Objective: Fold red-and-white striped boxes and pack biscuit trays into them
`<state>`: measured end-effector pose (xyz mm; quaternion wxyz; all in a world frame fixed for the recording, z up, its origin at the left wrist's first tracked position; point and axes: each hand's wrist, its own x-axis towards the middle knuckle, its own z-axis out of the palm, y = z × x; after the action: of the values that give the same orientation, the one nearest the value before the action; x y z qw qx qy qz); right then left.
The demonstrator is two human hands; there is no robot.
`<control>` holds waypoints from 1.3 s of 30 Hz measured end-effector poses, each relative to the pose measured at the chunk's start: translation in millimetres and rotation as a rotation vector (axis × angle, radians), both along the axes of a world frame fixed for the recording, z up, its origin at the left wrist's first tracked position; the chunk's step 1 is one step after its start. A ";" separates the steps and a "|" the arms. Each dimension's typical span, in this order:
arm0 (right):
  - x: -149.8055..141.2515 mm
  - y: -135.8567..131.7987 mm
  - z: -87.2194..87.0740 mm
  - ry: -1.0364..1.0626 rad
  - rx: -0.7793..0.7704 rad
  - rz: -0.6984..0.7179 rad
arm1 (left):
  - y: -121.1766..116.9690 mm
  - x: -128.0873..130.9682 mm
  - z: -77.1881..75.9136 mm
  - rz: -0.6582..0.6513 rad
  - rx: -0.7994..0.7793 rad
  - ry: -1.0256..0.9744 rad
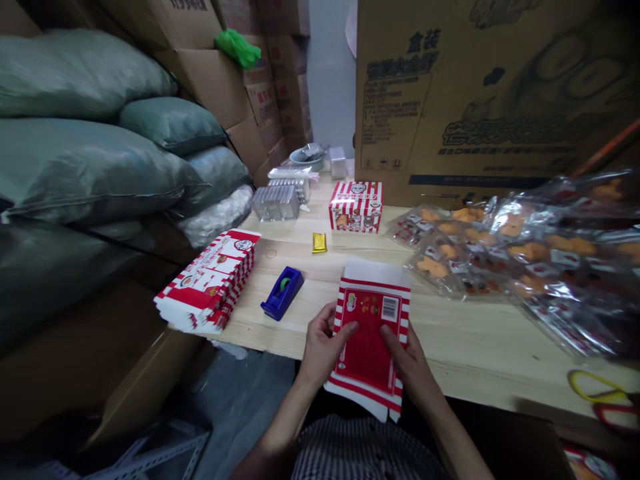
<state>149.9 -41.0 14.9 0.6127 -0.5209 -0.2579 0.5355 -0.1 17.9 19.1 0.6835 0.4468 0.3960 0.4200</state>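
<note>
Head view: the left fingers (pixel 352 326) and right fingers (pixel 389 331) grip opposite sides of the flat red-and-white carton (pixel 367 347), thumbs on top, over the front edge of the table (pixel 435 320). Hold both sides evenly; press inward gently so the creases open squarely without denting the panel.

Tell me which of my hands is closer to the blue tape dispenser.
Your left hand: it's just right of the blue tape dispenser. Your right hand is farther off, at the carton's far side.
</note>
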 end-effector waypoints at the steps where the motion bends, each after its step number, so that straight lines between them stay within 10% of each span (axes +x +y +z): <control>1: 2.1 0.2 -1.3 0.005 -0.006 -0.025 | 0.7 -0.4 1.4 -0.017 -0.014 -0.024; 12: 3.5 0.5 -23.7 -0.061 0.016 -0.118 | -9.7 6.1 -2.4 -0.079 -0.073 -0.121; 18: 38.4 -3.8 -11.3 0.152 0.105 0.321 | -3.2 -3.6 -9.0 -0.056 -0.187 -0.208; 24: 55.4 -9.6 -15.9 0.276 0.176 0.430 | 6.1 -12.4 -7.8 -0.158 -0.194 -0.164; 32: 45.6 -20.0 -47.3 0.256 0.036 0.358 | 22.7 -10.2 -29.1 0.092 -0.003 -0.092; 39: 51.3 -17.2 -22.7 0.069 0.184 0.216 | 15.5 -9.7 -26.7 0.128 0.104 -0.055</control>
<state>201.2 -58.2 -7.8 0.6051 -0.4130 -0.3394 0.5900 -9.8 33.4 -7.6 0.6416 0.4439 0.3825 0.4950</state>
